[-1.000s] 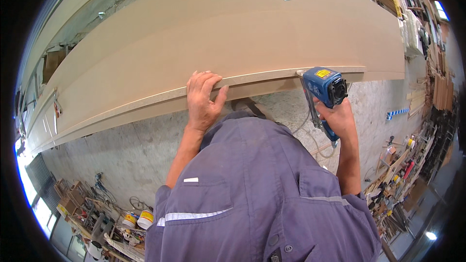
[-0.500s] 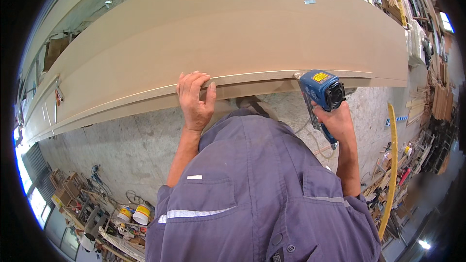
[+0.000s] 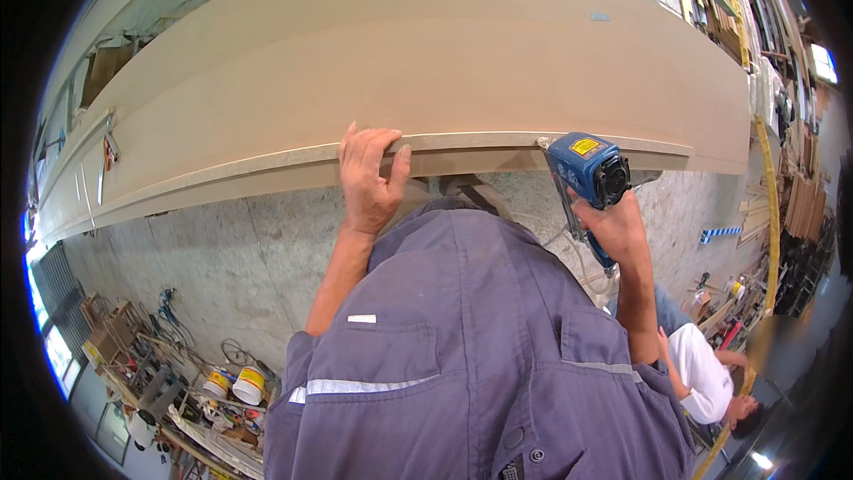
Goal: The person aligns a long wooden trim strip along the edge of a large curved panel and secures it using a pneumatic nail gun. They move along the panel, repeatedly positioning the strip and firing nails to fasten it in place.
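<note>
A long, thin wooden strip (image 3: 480,140) lies along the near edge of a wide, smooth tan board (image 3: 391,53). My left hand (image 3: 369,187) grips this strip near its middle, with the fingers over the top and the thumb on the near side. In my right hand (image 3: 615,227) is a blue nail gun (image 3: 582,164), held by its handle. The nose of the nail gun meets the strip toward the right end, and a thin hose hangs below it. The right fingers are partly hidden behind the handle.
A small bluish-grey piece (image 3: 601,16) rests on the board's far right. Orange-handled pliers (image 3: 108,156) lie at the far left. Buckets (image 3: 249,385) and clutter stand lower left. A person in a white top (image 3: 700,372) is behind me on the right, beside a long yellow band (image 3: 771,213).
My left hand has shifted slightly right along the strip. The nail gun stays at nearly the same spot. A person in white has come into view at the lower right.
</note>
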The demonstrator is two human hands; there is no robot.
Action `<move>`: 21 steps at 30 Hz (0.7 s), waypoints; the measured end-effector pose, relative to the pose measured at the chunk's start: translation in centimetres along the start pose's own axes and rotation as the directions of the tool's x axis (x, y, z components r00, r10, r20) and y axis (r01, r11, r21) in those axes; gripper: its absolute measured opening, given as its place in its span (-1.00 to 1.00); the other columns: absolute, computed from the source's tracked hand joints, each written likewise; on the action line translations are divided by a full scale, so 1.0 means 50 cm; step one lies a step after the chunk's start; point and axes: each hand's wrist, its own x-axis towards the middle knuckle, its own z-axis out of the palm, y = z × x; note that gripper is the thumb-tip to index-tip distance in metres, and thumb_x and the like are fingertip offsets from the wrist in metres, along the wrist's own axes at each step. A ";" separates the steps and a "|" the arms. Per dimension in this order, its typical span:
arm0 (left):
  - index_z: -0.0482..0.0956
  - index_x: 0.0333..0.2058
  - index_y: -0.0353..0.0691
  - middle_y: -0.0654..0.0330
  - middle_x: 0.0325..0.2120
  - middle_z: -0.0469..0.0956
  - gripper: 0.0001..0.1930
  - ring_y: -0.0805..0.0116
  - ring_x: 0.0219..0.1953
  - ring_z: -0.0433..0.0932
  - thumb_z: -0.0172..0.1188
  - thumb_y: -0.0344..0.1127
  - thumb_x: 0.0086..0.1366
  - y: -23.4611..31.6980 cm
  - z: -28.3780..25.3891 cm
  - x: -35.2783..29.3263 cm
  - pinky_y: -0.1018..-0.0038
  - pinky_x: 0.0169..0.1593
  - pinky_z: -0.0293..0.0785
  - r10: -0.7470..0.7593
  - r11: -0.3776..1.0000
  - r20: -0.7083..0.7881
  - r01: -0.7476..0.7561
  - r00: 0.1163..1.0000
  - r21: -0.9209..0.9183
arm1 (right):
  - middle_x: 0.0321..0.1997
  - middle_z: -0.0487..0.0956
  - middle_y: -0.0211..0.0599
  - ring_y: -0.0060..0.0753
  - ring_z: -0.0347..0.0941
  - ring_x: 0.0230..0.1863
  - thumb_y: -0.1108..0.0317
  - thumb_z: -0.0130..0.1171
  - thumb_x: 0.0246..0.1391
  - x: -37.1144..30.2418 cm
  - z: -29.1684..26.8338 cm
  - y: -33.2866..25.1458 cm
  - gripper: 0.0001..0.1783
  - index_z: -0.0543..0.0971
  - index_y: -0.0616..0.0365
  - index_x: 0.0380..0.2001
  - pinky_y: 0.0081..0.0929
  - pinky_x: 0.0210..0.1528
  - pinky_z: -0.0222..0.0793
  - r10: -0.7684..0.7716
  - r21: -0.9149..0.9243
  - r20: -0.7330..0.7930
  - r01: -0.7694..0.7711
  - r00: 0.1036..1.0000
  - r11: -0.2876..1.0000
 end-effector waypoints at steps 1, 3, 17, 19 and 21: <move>0.61 -0.13 -0.17 0.17 -0.17 0.61 -0.77 0.14 -0.05 0.55 0.35 -0.36 0.24 0.001 0.000 -0.001 -0.04 0.35 0.26 -0.004 1.000 -0.007 0.004 1.000 0.001 | -0.41 0.68 -0.37 -0.64 0.47 -0.53 0.49 0.28 0.00 -0.001 -0.002 -0.003 -0.72 0.69 0.30 -0.17 -0.50 -0.43 0.43 -0.011 0.017 0.001 0.011 1.000 1.000; 0.61 -0.13 -0.17 0.17 -0.16 0.61 -0.78 0.14 -0.03 0.55 0.34 -0.36 0.25 0.004 -0.003 -0.004 -0.04 0.36 0.26 0.002 1.000 -0.024 -0.002 1.000 0.017 | -0.42 0.67 -0.36 -0.63 0.47 -0.53 0.49 0.28 0.00 -0.005 -0.004 -0.013 -0.73 0.70 0.30 -0.18 -0.50 -0.43 0.43 -0.035 0.051 0.002 0.035 0.999 0.998; 0.60 -0.14 -0.16 0.21 -0.14 0.62 -0.82 0.14 0.02 0.57 0.30 -0.39 0.29 0.019 -0.062 -0.039 -0.01 0.32 0.29 -0.004 0.999 -0.209 0.013 0.978 0.041 | -0.56 0.63 -0.23 -0.58 0.52 -0.46 0.36 0.34 -0.09 -0.035 -0.003 -0.061 -0.70 0.65 0.41 -0.34 -0.35 -0.34 0.49 0.011 0.028 0.035 -0.012 0.999 1.000; 0.60 -0.14 -0.16 0.21 -0.15 0.63 -0.83 0.14 0.02 0.57 0.29 -0.39 0.29 0.020 -0.070 -0.046 0.00 0.32 0.30 -0.009 0.999 -0.222 0.018 0.975 0.042 | -0.56 0.63 -0.24 -0.60 0.52 -0.45 0.36 0.34 -0.09 -0.041 0.002 -0.070 -0.70 0.65 0.41 -0.34 -0.35 -0.35 0.49 0.003 0.023 0.037 -0.003 0.999 1.000; 0.60 -0.15 -0.16 0.20 -0.15 0.63 -0.84 0.14 0.01 0.57 0.28 -0.39 0.30 0.022 -0.076 -0.054 0.01 0.31 0.31 -0.021 0.999 -0.246 0.032 0.969 0.039 | -0.55 0.63 -0.25 -0.61 0.52 -0.44 0.36 0.34 -0.10 -0.046 0.005 -0.081 -0.71 0.65 0.41 -0.35 -0.36 -0.35 0.49 -0.016 0.006 0.030 0.016 0.999 1.000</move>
